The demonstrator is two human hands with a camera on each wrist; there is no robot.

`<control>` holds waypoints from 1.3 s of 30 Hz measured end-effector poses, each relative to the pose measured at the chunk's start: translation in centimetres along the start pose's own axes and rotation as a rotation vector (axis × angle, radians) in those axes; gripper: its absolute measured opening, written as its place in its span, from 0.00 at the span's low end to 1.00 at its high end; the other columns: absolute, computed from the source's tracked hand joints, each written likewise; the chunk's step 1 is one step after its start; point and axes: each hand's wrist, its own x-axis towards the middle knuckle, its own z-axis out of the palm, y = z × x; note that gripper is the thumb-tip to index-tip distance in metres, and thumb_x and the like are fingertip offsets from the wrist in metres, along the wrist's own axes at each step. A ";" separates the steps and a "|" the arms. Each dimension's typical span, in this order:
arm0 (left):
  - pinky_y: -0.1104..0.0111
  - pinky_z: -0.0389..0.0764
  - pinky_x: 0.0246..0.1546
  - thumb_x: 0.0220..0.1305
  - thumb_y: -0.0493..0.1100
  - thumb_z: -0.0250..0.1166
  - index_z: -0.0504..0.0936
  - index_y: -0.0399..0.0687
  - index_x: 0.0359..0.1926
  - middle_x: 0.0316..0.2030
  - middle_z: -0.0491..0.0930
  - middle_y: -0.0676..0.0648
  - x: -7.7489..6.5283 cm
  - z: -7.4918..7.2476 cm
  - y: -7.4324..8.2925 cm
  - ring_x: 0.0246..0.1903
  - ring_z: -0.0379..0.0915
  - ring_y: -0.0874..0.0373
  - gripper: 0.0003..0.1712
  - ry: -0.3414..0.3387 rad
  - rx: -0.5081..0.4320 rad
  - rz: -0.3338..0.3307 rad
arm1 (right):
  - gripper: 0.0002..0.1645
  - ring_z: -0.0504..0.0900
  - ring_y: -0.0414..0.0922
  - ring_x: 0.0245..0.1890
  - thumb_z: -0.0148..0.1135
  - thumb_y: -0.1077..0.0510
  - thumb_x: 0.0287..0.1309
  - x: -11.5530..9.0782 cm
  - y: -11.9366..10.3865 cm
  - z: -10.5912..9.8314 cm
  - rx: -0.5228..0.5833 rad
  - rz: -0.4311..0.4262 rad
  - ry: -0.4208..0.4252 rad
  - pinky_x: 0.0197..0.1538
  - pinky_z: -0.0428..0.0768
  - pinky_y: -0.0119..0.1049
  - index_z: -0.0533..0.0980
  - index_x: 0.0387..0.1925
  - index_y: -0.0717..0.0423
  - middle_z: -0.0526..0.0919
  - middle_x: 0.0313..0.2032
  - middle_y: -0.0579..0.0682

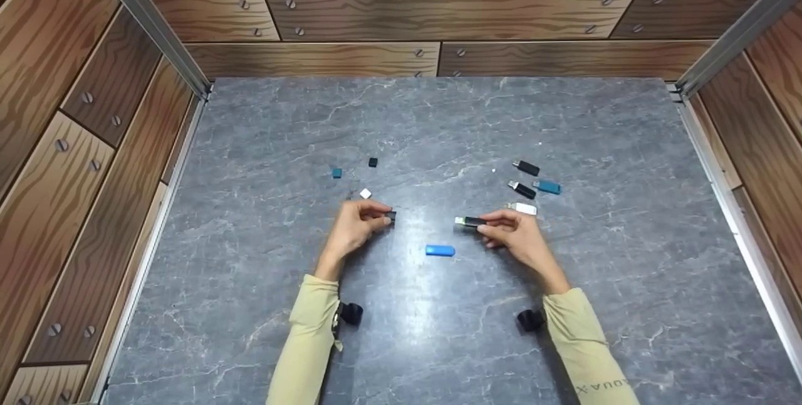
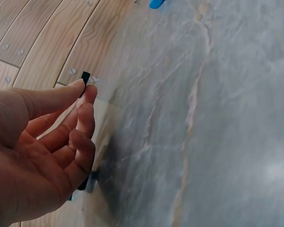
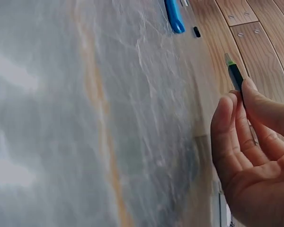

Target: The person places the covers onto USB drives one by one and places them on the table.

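Over a grey marbled surface [image 1: 282, 123], the left hand [image 1: 353, 227] pinches a small black cap [image 1: 393, 216] between thumb and fingers. Well apart, the right hand [image 1: 515, 236] likewise pinches a black USB stick [image 1: 473, 221], bare plug [image 1: 460, 220] facing the cap. A blue stick [image 1: 440, 250] lies between the hands.

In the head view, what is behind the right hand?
Beyond the right hand lies a white USB stick; farther back, two black sticks and a teal stick. What the hand covers cannot be seen.
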 end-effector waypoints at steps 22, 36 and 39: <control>0.76 0.83 0.36 0.62 0.32 0.74 0.90 0.36 0.46 0.39 0.92 0.37 0.2 4.5 0.8 0.31 0.82 0.66 0.11 -0.121 0.097 0.095 | 0.24 0.90 0.39 0.29 0.67 0.73 0.63 1.2 0.2 2.8 0.122 0.064 -0.086 0.39 0.90 0.33 0.74 0.58 0.83 0.92 0.35 0.50; 0.67 0.87 0.45 0.62 0.34 0.75 0.90 0.40 0.46 0.41 0.92 0.40 0.2 5.2 0.9 0.39 0.89 0.52 0.10 -0.160 0.154 0.079 | 0.23 0.88 0.38 0.26 0.67 0.73 0.63 1.5 -0.1 3.9 0.096 0.120 -0.115 0.37 0.90 0.32 0.75 0.58 0.79 0.91 0.33 0.47; 0.67 0.87 0.45 0.62 0.33 0.75 0.90 0.40 0.46 0.41 0.92 0.40 0.1 5.3 0.9 0.40 0.89 0.51 0.10 -0.171 0.145 0.082 | 0.22 0.88 0.37 0.25 0.67 0.73 0.63 1.5 -0.1 4.0 0.082 0.121 -0.114 0.37 0.90 0.31 0.75 0.57 0.79 0.91 0.33 0.47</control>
